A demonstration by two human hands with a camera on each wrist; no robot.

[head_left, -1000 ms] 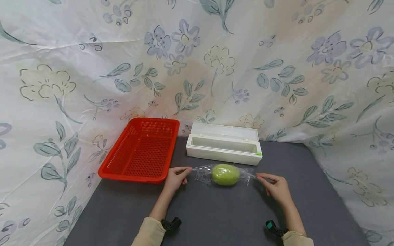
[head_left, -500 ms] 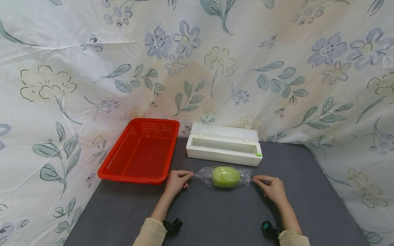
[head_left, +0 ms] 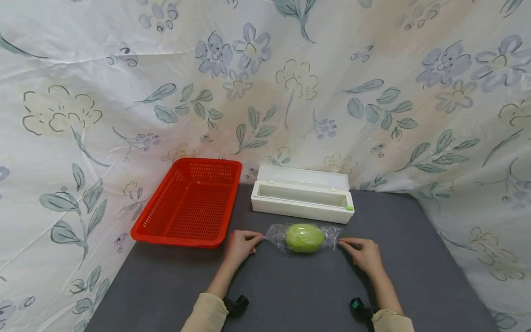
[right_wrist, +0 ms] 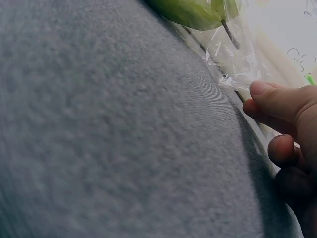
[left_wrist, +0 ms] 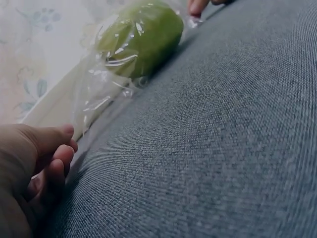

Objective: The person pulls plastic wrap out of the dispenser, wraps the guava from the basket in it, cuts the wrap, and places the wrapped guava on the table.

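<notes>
A white, flower-printed fabric backdrop (head_left: 265, 110) is hanging behind a dark grey, cloth-textured tabletop (head_left: 298, 295). There an oval green fruit (head_left: 304, 238) is lying between the left hand (head_left: 241, 245) and right hand (head_left: 365, 253), whose fingertips are pinching opposite ends of its clear plastic film (head_left: 275, 236).

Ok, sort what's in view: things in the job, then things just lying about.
In the job:
green fruit
clear wrap around it
left hand, pinching one end
right hand, pinching the other

Untouched, seemingly lying about, though either may serve later:
red basket
open white box
</notes>
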